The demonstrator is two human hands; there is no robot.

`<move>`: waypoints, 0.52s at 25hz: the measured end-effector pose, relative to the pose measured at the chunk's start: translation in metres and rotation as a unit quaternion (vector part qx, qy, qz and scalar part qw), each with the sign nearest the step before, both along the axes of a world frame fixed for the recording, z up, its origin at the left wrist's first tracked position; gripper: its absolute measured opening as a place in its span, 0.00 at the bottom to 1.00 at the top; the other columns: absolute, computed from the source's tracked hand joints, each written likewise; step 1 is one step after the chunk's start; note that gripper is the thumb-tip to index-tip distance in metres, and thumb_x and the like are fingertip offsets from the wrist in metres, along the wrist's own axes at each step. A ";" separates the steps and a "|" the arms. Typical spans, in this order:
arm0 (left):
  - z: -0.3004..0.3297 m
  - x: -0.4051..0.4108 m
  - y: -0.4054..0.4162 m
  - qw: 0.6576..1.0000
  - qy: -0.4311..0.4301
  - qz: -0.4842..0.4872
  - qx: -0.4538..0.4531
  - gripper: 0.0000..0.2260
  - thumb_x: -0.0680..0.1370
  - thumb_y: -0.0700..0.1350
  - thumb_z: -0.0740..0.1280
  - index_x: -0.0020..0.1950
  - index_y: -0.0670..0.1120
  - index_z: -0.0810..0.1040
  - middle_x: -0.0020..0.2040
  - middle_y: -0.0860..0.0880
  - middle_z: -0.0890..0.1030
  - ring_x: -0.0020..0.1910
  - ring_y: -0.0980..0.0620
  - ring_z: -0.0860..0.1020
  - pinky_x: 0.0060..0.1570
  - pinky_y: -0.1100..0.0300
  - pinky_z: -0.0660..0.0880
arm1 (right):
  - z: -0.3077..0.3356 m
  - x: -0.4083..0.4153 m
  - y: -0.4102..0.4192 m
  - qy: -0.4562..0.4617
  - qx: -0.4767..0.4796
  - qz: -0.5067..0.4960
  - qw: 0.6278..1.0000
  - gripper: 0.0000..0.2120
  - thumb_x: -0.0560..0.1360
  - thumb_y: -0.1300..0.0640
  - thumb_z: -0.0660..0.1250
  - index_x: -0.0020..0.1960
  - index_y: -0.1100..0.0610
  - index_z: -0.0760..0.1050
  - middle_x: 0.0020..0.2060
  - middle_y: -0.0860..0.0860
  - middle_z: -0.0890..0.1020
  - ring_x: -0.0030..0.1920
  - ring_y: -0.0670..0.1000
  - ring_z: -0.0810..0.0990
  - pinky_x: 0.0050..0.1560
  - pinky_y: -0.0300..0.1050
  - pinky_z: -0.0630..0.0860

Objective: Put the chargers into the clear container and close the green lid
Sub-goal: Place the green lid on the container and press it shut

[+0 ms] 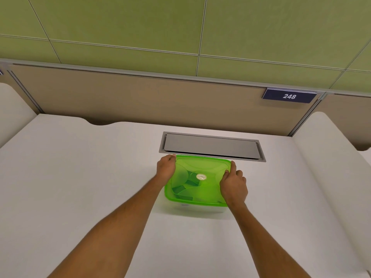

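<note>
A translucent green lid (197,173) lies on top of the clear container (200,209), whose front wall shows just below the lid's near edge. Dark shapes, the chargers (184,190), show through the lid inside the container. My left hand (166,169) grips the lid's far left corner, fingers curled over its edge. My right hand (233,186) rests on the lid's right side, with fingertips on the far right corner. A small round white sticker (201,176) marks the lid's centre.
The white desk (80,187) spreads wide on the left and in front. A grey metal cable flap (210,146) is set in the desk just behind the container. A beige partition with a "248" plate (289,96) stands at the back. White side dividers flank the desk.
</note>
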State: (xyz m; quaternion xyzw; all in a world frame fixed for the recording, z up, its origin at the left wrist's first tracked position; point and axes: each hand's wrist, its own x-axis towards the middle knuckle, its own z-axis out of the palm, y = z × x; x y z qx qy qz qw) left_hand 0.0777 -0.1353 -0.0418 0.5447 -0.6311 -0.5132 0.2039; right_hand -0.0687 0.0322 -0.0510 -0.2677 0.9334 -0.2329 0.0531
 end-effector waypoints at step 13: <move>-0.010 -0.005 -0.003 0.997 -0.005 0.041 -0.063 0.21 0.80 0.46 0.63 0.27 0.45 0.66 0.24 0.49 0.68 0.29 0.46 0.67 0.32 0.57 0.62 | 0.004 -0.003 -0.004 -0.007 0.010 0.007 1.000 0.21 0.81 0.52 0.51 0.73 0.52 0.58 0.57 0.60 0.73 0.54 0.64 0.75 0.44 0.53 0.73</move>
